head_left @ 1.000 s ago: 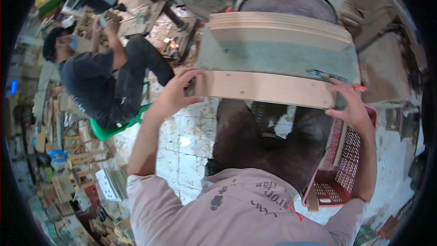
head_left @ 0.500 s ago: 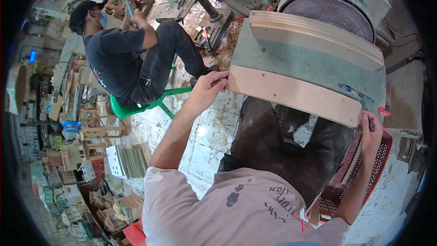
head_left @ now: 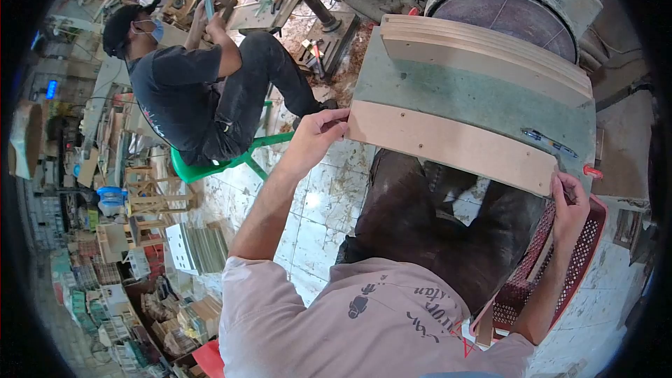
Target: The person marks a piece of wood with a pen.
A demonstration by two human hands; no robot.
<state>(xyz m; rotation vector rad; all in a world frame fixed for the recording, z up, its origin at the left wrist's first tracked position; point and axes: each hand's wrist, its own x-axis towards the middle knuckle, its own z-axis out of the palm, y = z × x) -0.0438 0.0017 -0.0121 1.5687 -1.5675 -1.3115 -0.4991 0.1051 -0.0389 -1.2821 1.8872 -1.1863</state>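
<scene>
A long, slightly curved wooden board [head_left: 451, 145] with small holes lies flat along the near edge of the green worktable [head_left: 448, 89]. My left hand [head_left: 318, 141] pinches its left end between thumb and fingers. At the board's right end, my right hand [head_left: 570, 199] grips the corner with closed fingers. Behind it, a stack of similar curved boards [head_left: 490, 49] stands on edge against the round sanding disc [head_left: 514, 17]. A pen [head_left: 549, 141] rests on the table between the stack and the board, towards the right.
A seated co-worker [head_left: 182, 70] on a green stool [head_left: 231, 161] holds something near a drill press at the upper left. A red perforated basket [head_left: 584, 259] stands below my right hand. Stacked panels [head_left: 203, 248] are on the floor at left, beside piles of wood pieces.
Both hands and the board stay almost in place, with a very slight shift in view. The co-worker's head and raised hands have moved slightly.
</scene>
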